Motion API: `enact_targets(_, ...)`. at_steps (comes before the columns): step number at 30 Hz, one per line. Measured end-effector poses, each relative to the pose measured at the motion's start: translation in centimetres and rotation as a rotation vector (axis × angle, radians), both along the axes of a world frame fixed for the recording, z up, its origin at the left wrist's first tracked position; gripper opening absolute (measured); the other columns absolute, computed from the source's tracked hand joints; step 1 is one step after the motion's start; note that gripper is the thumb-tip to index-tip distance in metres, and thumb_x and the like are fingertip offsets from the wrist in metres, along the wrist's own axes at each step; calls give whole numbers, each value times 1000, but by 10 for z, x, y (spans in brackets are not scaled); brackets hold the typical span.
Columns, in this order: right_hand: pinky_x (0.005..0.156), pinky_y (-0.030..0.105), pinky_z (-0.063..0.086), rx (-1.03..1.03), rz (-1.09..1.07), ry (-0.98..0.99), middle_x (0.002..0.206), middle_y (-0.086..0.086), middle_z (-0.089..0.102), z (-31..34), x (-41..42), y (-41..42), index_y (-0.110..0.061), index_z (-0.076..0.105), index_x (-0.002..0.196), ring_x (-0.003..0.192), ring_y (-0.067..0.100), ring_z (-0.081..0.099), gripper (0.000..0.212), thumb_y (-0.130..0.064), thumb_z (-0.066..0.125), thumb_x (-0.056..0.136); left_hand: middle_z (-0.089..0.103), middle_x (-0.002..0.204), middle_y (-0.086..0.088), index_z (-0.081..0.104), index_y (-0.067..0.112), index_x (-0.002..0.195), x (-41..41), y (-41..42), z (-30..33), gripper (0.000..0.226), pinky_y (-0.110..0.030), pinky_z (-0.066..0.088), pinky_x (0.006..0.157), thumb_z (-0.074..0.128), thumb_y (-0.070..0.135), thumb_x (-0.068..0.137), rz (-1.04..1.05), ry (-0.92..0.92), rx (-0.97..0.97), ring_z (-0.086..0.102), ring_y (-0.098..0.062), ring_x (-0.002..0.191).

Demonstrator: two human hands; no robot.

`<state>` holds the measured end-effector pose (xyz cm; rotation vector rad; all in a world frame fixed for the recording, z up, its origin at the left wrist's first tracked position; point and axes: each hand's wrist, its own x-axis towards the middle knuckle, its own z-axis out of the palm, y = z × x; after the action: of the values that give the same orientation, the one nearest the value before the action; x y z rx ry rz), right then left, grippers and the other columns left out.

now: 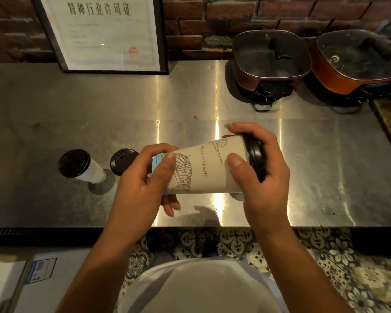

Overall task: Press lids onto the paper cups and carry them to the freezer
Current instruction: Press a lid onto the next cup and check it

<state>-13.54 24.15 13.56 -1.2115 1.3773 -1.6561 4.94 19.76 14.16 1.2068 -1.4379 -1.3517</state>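
Note:
A tall printed paper cup (203, 168) lies sideways in the air above the steel counter (303, 168), held between both hands. My left hand (142, 188) grips its narrow base end. My right hand (262, 175) curls round the wide end, where a black lid (255, 157) sits on the rim. Two more lidded cups stand on the counter to the left: one (79, 166) at the far left, and another (122, 161) partly hidden behind my left hand.
Two orange electric pots (266, 62) (357, 62) with glass lids stand at the back right. A framed certificate (104, 35) leans on the brick wall. A white appliance top (20, 283) shows at the lower left. Patterned floor tiles lie below the counter edge.

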Motion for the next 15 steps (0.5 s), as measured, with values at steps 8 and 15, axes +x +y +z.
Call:
enact_targets(8, 54, 27, 44, 496, 85, -511, 112, 9, 73, 6, -9, -11, -34, 75, 104, 91, 24, 64, 28, -38, 61, 81, 52, 144, 6, 55, 43, 134, 11, -5, -5, 51, -44, 58, 96, 73, 43, 86, -260, -158, -432, 54, -25, 133)
enact_targets(15, 72, 32, 58, 62, -46, -94, 124, 4, 67, -3, 0, 5, -21, 61, 130, 106, 25, 67, 44, -34, 61, 89, 73, 98, 7, 59, 30, 118, -2, 2, 4, 26, -34, 62, 57, 51, 48, 100, -132, 34, 81, 74, -27, 77)
